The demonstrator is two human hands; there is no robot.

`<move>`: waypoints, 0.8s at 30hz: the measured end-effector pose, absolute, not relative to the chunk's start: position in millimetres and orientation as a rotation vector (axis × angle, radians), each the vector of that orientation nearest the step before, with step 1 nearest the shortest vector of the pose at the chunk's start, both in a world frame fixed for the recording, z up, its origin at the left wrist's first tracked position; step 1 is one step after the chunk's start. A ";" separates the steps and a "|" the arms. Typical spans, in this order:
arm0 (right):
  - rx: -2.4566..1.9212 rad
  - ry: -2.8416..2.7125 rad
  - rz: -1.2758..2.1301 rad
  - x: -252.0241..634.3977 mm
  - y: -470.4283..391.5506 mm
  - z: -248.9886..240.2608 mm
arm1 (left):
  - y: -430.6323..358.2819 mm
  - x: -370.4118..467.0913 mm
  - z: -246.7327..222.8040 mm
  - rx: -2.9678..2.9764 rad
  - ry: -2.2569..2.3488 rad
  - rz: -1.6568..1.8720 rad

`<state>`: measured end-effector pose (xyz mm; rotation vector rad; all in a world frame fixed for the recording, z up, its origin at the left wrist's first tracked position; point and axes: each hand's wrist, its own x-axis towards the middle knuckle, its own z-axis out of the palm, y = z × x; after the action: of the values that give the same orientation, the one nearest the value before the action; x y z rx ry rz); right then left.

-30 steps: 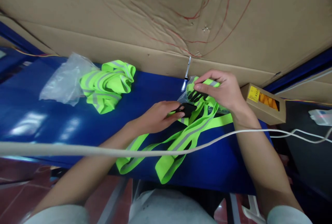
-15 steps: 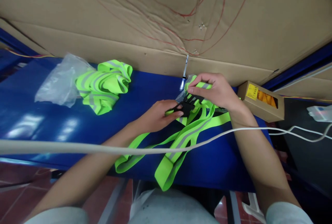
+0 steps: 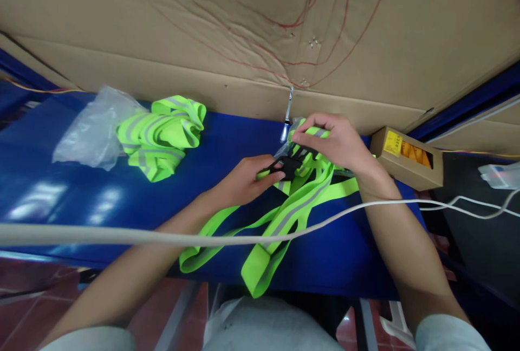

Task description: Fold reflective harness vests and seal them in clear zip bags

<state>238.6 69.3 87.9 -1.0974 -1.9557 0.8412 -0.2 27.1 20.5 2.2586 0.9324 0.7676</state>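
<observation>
Black plastic fills the grip of the left hand (image 3: 254, 179): its thumb and fingers are closed on a dark buckle (image 3: 290, 168). The right hand (image 3: 339, 140) has a narrow grip, its fingers pinching a yellow-green strap (image 3: 284, 221) with a grey reflective stripe, just above black prongs that lie close against the buckle; whether they are seated in it cannot be told. Below the hands, the strap spreads in long loops towards the person, and one folded loop reaches the near edge of the blue bench (image 3: 227, 148).

Just behind the buckle, partly covered by the right hand, clear wrapping (image 3: 282, 149) shows beside more of the strap. A slender silvery item (image 3: 286, 123) stands out near the foot of the cardboard panel (image 3: 162, 26), which bears red lines.

Well apart on the left, a crumpled bundle (image 3: 162, 131) of similar strap touches a clear plastic bag (image 3: 95, 131). Right of the right hand sits a cardboard box (image 3: 406, 175) with a yellow label and orange contents. A white cable (image 3: 244, 240) crosses the view in front of both forearms.
</observation>
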 end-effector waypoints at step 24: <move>-1.431 -1.634 0.720 207.7 57.5 64.1 | 1.4 3.8 24.0 3.001 1.678 0.822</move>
<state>207.7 57.5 64.1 -1.4312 -1.6342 0.7197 3.8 1.4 24.0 3.0012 1.6775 0.8218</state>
